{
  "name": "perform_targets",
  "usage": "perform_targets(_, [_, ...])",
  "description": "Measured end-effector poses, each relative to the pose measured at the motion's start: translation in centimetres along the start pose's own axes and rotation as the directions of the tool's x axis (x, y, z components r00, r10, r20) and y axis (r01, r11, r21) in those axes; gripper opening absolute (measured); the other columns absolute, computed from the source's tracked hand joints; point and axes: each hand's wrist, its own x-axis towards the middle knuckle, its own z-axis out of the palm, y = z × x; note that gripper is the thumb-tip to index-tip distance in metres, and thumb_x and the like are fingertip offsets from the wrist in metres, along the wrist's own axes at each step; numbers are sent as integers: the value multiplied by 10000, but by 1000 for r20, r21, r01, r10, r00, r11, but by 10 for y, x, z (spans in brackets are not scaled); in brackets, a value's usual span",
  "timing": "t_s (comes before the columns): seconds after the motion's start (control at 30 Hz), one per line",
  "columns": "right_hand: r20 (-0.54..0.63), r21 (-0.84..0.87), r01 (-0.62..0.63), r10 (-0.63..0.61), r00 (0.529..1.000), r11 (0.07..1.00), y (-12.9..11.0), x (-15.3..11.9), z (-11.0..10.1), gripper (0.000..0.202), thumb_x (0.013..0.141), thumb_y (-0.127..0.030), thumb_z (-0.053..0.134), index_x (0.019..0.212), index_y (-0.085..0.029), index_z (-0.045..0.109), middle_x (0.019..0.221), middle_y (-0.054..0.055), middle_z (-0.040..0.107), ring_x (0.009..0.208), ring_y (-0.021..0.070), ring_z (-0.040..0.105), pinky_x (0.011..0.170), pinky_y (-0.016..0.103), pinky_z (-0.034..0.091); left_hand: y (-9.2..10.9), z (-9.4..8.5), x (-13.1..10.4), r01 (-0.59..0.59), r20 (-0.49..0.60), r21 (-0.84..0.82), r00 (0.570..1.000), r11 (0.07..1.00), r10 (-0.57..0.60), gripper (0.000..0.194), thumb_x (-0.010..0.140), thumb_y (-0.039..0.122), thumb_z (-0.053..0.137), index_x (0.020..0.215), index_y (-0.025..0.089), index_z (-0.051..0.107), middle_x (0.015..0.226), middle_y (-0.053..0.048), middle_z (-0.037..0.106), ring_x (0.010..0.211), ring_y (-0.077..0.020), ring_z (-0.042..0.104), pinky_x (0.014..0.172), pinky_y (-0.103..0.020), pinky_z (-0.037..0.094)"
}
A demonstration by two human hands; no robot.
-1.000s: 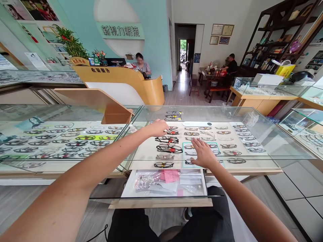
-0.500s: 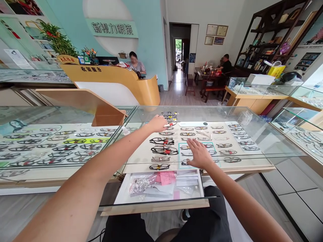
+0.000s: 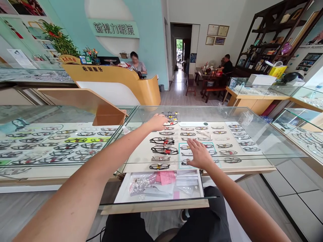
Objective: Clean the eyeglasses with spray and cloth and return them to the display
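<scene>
With the hands apart, the left hand (image 3: 158,121), grip unclear, is beside eyeglasses (image 3: 173,123) toward the glass counter's (image 3: 214,114) far side, the right hand (image 3: 200,154) spread over a teal-edged sheet (image 3: 182,158) beyond an open drawer (image 3: 201,186).

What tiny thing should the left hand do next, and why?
Maybe the left hand should gently line up the glasses by its fingertips, because it's already right beside them, and the black glasses nearer the body lie in a column.

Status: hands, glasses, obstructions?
Left hand near far glasses, grip unclear. Right hand open over blue-edged mat. Glasses in rows. Left forearm partly blocks view.
</scene>
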Motion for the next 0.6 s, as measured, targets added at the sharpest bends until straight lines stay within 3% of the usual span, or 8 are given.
perform_targets(0.13, [8, -3, -7, 7, 1000, 1000, -1, 0, -2, 1099, 844, -519, 770, 1774, -144, 320, 1868, 128, 262, 1713, 388, 259, 1378, 553, 252, 8, -10, -29, -65, 8, -88, 998, 994, 66, 242, 922, 396, 624, 993, 274, 820, 1470, -43, 746, 1437, -312, 580, 1178, -464, 413])
perform_targets(0.33, [16, -7, -4, 4, 1000, 1000, 0, -1, -1, 1098, 847, -520, 755, 1773, -124, 318, 1870, 127, 253, 1711, 395, 251, 1380, 550, 238, 17, -9, -73, -183, 96, -159, 975, 970, 200, 226, 941, 384, 626, 910, 303, 835, 1242, 2, 838, 1227, -261, 703, 1107, -394, 436])
perform_targets(0.6, [16, -15, -11, 11, 1000, 1000, 0, -2, -1, 1070, 870, -527, 727, 1773, -122, 319, 1868, 128, 261, 1716, 387, 244, 1384, 541, 229, 20, 9, -72, -169, 112, -126, 977, 978, 183, 292, 963, 313, 585, 1008, 334, 872, 1297, 4, 830, 1254, -270, 704, 1101, -395, 460])
